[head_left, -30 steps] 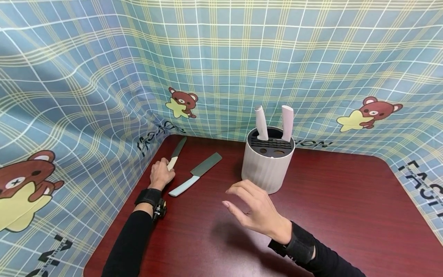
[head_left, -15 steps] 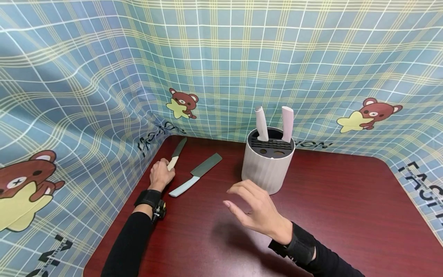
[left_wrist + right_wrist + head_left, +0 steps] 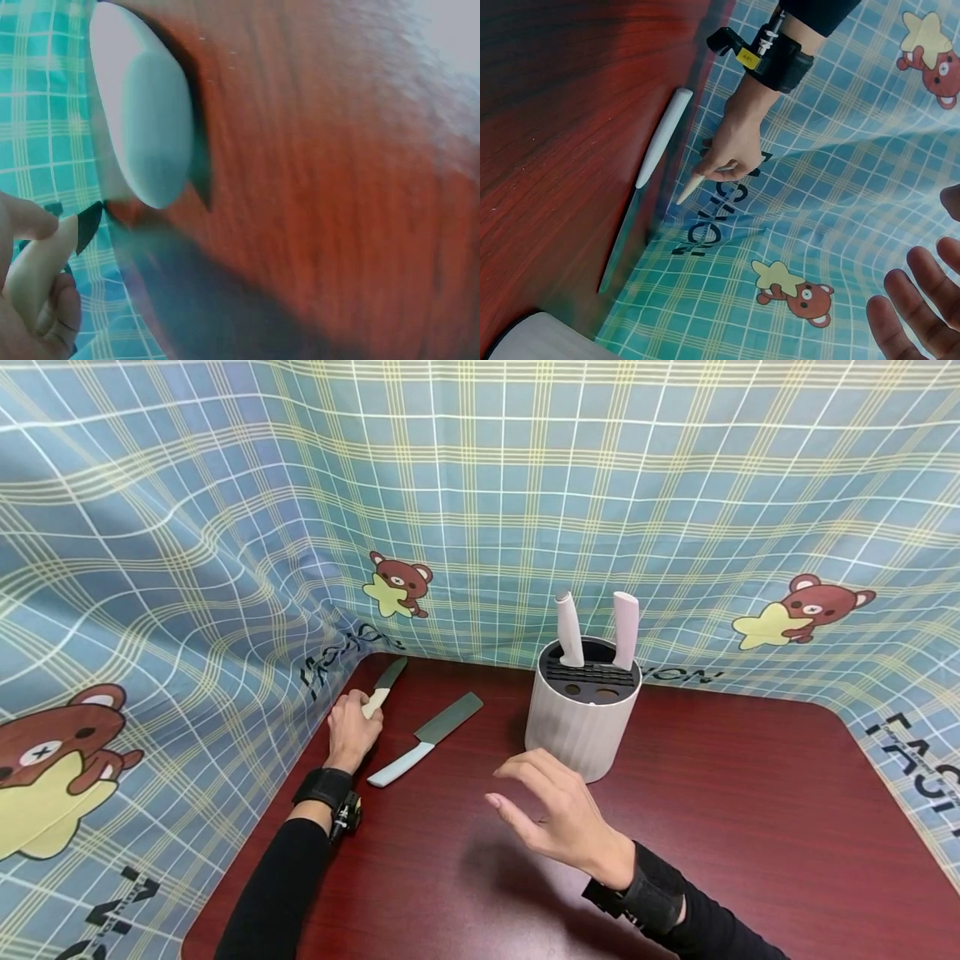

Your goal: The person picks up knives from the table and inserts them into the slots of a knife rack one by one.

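At the table's left edge my left hand (image 3: 352,732) grips the cream handle of a kitchen knife (image 3: 377,700). Its dark blade points to the back corner. Seen from the left wrist, thumb and fingers wrap around the cream handle (image 3: 36,274). A cleaver (image 3: 448,718) with a broad dark blade and pale blue handle lies just right of that hand. My right hand (image 3: 558,810) hovers over the table in front of the knife block (image 3: 577,735), fingers loosely curved and thumb apart, holding nothing. In the right wrist view its fingers (image 3: 907,307) show at the lower right.
The white ribbed knife block has a black slotted top. Two knives stand in it, one with a white handle (image 3: 570,631), the other with a pink handle (image 3: 626,631). A plaid cloth (image 3: 480,527) hangs around the back and sides of the dark red table (image 3: 750,793).
My left hand's fingers have shifted slightly on the cream handle, and the knife's handle sits a little higher in the head view. The right hand, cleaver and block stay in place.
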`<state>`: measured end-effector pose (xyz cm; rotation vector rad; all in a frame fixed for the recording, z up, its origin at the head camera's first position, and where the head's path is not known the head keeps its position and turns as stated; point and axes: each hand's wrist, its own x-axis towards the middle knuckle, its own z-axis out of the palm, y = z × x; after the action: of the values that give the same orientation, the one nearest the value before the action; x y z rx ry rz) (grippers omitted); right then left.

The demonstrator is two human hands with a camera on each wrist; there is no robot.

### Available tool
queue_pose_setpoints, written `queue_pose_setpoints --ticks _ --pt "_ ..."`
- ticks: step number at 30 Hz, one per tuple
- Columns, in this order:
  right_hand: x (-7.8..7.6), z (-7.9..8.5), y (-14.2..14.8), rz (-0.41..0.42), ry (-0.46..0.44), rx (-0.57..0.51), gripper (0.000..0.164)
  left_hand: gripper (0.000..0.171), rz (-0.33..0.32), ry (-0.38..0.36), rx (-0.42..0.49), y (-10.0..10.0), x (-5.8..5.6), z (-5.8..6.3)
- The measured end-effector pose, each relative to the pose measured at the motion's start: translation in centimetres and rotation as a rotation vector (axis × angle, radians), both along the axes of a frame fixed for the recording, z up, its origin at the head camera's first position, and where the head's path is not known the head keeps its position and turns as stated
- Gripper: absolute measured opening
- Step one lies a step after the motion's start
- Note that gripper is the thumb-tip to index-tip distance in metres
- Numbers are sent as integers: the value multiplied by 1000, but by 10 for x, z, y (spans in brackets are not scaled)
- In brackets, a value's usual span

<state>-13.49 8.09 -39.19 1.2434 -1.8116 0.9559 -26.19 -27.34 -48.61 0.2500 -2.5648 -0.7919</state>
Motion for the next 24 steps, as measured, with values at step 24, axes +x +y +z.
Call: queue_pose_setpoints --ticks 24 --pt "0 0 2 -11 -28 2 20 26 -25 275 -4 9 -13 24"
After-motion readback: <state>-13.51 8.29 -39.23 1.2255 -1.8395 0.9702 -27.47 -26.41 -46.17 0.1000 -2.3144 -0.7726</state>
